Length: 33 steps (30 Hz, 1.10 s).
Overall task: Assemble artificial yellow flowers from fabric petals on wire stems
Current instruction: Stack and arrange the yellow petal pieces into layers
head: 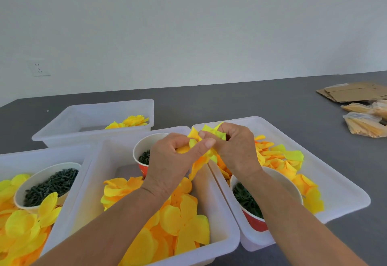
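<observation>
Hands, left hand and right hand, pinch one yellow flower (above white trays).

No readable text, label, brand or number anywhere. Faint pale markings on the red band of the paper cup in the middle tray, too small and half hidden to make out. Same on the cup in the right tray: red side, nothing legible. Wall socket plain, no lettering to be read. Flattened cardboard at far right, blank on the faces showing.
</observation>
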Each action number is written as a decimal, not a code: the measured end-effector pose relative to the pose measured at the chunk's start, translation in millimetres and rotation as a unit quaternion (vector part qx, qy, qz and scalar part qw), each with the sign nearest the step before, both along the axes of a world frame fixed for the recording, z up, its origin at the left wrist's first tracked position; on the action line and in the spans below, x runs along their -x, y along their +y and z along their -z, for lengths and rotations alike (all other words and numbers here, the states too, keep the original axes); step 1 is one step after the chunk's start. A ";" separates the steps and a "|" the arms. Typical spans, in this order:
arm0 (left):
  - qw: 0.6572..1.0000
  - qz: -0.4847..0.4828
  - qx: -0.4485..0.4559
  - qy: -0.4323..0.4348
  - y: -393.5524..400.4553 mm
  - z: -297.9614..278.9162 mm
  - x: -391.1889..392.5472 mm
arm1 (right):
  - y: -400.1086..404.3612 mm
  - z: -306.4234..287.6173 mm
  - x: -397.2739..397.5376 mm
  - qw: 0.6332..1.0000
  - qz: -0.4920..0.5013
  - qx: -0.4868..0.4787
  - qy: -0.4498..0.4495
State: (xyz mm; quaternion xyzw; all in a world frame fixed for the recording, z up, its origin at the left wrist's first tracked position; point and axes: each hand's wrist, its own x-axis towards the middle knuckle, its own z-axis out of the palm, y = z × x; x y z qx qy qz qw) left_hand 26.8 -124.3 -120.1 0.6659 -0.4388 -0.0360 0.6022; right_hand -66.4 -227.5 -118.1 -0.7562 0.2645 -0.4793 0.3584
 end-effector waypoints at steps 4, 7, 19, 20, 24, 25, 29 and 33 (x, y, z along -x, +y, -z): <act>0.999 -0.017 -0.036 0.024 -4.2 1.5 -4.9 | 1.5 -3.5 1.6 0.994 -0.055 -0.080 -0.044; 0.995 -0.077 -0.030 0.058 -5.1 3.5 -14.4 | -0.7 -6.8 4.4 0.970 -0.118 -0.189 -0.097; 0.978 -0.140 0.011 0.155 -4.3 5.6 -26.6 | -16.3 -11.9 14.0 0.980 0.157 -0.072 -0.096; 0.979 -0.129 0.014 0.154 -4.0 5.2 -25.4 | -17.5 -11.2 14.5 0.977 0.193 -0.045 -0.076; 0.982 -0.097 0.021 0.163 -1.4 2.7 -21.3 | -22.0 -8.7 15.8 0.964 0.261 -0.034 -0.032; 0.981 -0.093 0.019 0.166 -0.9 2.2 -20.5 | -23.2 -7.7 15.9 0.963 0.265 -0.041 -0.005; 0.981 -0.090 0.011 0.171 -0.1 0.1 -17.1 | -24.4 -3.4 17.9 0.941 0.275 -0.046 0.190; 0.983 -0.083 0.010 0.166 0.6 -0.7 -15.5 | -20.0 -4.1 19.3 0.918 0.286 -0.036 0.273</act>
